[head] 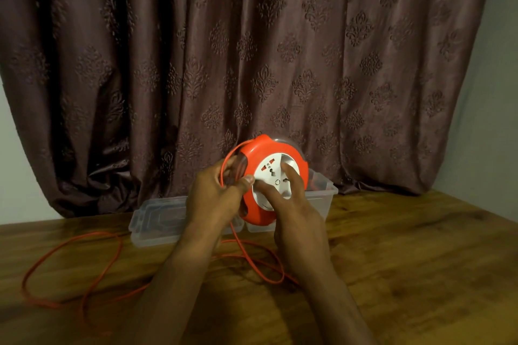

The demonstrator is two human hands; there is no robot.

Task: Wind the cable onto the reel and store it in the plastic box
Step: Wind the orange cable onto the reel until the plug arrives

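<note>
An orange cable reel (pixel 260 151) with a white socket face is held up above the table, facing me. My left hand (pixel 215 199) grips the reel's left edge, thumb on the white face, with the orange cable (pixel 84 266) running through its fingers. My right hand (pixel 291 202) rests its straight fingers on the white socket face. The cable hangs down from the reel and lies in loose loops across the wooden table (pixel 406 260). Behind the reel stands the clear plastic box (pixel 325 199), open, partly hidden by the reel and my hands.
The box's clear lid (pixel 157 221) lies flat on the table to the left of the box. A dark patterned curtain (pixel 252 50) hangs close behind the table's far edge. Bare wood shows at the right.
</note>
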